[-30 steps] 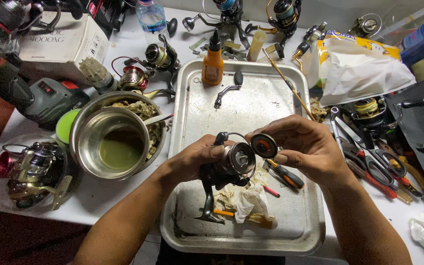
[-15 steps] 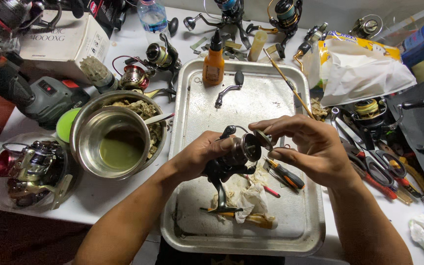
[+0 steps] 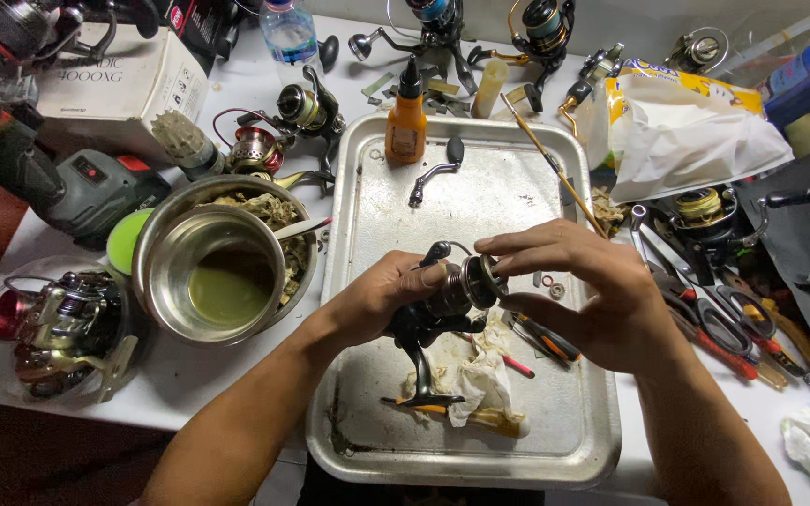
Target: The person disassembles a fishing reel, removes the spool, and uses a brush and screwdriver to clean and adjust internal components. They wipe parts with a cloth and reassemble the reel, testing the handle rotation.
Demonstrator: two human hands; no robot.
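1. A black reel point(image 3: 424, 323) is gripped by the left hand point(image 3: 377, 300), fingers wrapped round its body, thumb laid up by the bail; the reel is held just above the tray point(image 3: 480, 178), near its middle.
2. The right hand point(image 3: 583, 286) is closed on the spool point(image 3: 469, 284) at the reel's front end, fingertips above and thumb below. Whether the spool is seated fully cannot be told.
3. The reel's foot is pointed down toward a stained rag point(image 3: 475, 375) lying on the tray. A small orange-handled tool point(image 3: 546, 339) is seen beside the rag, partly under the right hand.
4. A loose crank handle point(image 3: 435, 173) is lying on the far part of the tray, apart from the hands. Two small washers point(image 3: 550, 286) are seen on the tray floor just by the right hand.
5. An orange bottle point(image 3: 406, 122) with a black nozzle is stood upright at the tray's far edge.
6. Left of the tray, a steel bowl point(image 3: 217, 272) with greenish liquid is nested in a larger bowl holding dirty wadding.
7. Further left, a clear tub point(image 3: 44, 328) with a red-and-silver reel inside is set on the counter point(image 3: 246, 84).
8. Right of the tray, pliers and scissors point(image 3: 714, 314) are heaped together; behind them a white plastic bag point(image 3: 686, 136) is lying.
9. Several other reels are scattered along the counter's far edge.
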